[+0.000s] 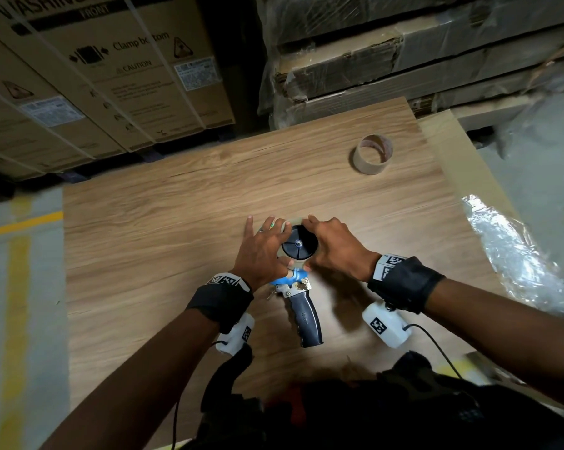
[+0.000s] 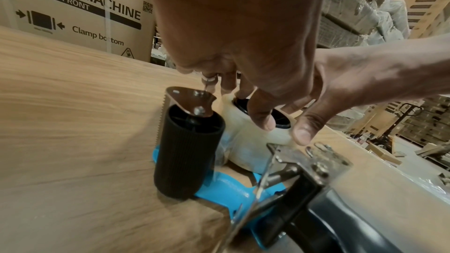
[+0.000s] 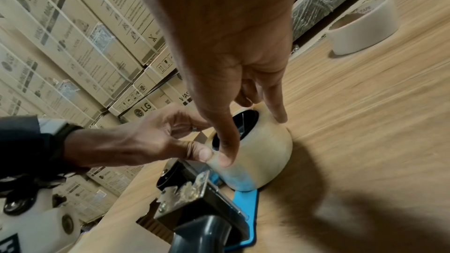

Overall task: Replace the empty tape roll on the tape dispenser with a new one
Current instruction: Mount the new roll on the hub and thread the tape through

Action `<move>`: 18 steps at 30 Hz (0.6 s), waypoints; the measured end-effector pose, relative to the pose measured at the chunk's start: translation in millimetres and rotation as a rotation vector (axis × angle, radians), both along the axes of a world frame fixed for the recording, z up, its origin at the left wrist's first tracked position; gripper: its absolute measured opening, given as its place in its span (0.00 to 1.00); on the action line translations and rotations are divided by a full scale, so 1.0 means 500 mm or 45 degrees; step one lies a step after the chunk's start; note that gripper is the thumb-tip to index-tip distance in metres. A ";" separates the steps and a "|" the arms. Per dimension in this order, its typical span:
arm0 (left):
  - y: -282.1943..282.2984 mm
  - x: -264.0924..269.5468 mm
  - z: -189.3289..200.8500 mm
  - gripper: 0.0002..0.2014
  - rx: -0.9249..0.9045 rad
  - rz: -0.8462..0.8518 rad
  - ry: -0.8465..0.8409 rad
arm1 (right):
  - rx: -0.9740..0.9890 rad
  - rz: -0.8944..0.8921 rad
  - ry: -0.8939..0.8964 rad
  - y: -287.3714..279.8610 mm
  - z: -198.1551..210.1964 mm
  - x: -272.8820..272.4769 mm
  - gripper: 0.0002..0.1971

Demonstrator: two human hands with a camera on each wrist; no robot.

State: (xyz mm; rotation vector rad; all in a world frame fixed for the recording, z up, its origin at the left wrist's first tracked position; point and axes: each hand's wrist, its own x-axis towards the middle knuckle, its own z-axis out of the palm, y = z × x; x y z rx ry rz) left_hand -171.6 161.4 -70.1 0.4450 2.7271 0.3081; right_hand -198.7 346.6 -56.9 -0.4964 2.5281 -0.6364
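Already seated: new tape roll (image 1: 296, 245) on the tape dispenser (image 1: 301, 298), flat on the tabletop (image 1: 176, 228). Left hand (image 1: 263, 251) and right hand (image 1: 334, 246) fingers spread, thumbs pinching its rim. Risks: uneven push cocks roll on hub; loose end sticks back. Empty core (image 1: 371, 154) well apart.

wood-grain tabletop (image 1: 176, 222) carries the tape dispenser (image 1: 298, 287); the empty tape core (image 1: 371, 154) stands well beyond it.

Strapped cardboard boxes (image 1: 105, 76) stand behind the wooden table (image 1: 176, 222).
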 end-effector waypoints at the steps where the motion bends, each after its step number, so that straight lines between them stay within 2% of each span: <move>1: 0.001 -0.001 0.000 0.39 -0.003 0.002 -0.008 | 0.002 0.000 -0.001 0.000 -0.001 -0.002 0.39; 11: 0.000 -0.009 -0.002 0.40 0.031 0.018 -0.038 | 0.013 -0.052 -0.039 -0.003 -0.009 -0.002 0.39; 18: -0.013 0.009 0.003 0.39 0.066 0.037 0.062 | 0.080 -0.094 -0.048 -0.018 0.007 0.008 0.41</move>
